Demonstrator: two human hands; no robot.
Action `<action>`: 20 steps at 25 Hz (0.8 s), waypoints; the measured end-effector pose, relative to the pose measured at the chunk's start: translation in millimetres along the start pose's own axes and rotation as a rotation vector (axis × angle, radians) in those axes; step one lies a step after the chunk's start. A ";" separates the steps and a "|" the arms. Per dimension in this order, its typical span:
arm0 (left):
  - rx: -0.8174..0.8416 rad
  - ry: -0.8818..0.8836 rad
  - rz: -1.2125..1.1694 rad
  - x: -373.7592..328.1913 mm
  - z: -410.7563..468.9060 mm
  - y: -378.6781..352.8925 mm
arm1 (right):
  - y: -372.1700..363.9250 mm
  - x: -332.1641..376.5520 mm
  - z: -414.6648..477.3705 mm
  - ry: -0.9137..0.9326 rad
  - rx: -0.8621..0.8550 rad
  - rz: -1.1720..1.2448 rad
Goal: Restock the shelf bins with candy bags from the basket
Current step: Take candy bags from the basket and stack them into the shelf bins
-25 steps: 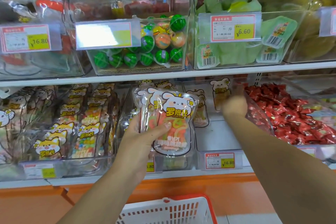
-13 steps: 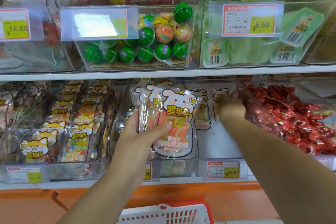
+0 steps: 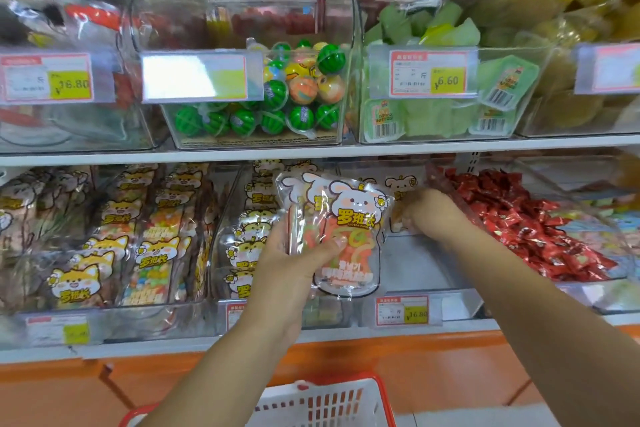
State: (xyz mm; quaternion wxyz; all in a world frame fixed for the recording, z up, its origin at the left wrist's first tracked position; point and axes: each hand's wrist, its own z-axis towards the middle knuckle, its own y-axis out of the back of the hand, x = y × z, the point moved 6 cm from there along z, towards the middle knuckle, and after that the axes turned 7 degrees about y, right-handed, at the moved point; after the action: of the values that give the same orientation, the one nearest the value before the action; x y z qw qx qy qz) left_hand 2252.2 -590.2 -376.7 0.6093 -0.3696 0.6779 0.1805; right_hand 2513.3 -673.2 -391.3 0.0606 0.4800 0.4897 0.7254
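Note:
My left hand (image 3: 298,260) grips a stack of clear candy bags (image 3: 346,229) printed with a white rabbit, held upright in front of the lower shelf. My right hand (image 3: 426,211) reaches into the clear bin (image 3: 422,267) to the right of the stack, fingers closed on a candy bag (image 3: 398,191) standing at the back of it. The bin's floor is mostly bare. The white basket with a red rim (image 3: 322,402) sits below, at the bottom edge of the view.
Left lower bins hold bags with cat faces (image 3: 152,239). A bin of red wrapped candies (image 3: 526,229) lies right of my right hand. The upper shelf has bins of round watermelon candies (image 3: 277,104) and green packs (image 3: 433,107). Price tags front each bin.
My right hand drew back from deep in the bin toward the front and lower. My left hand kept the stack of bags steady. The camera tilted slightly.

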 end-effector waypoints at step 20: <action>-0.020 0.493 -0.097 85.6 161.2 -150.3 | -1.6 -23.4 -14.9 -0.198 -0.267 0.367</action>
State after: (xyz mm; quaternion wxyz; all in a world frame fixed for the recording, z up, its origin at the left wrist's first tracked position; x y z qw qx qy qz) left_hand 2473.5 -601.7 -458.9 0.4298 -0.4405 0.7857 0.0623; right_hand 2513.9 -695.2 -408.3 0.0383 0.6175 0.2859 0.7318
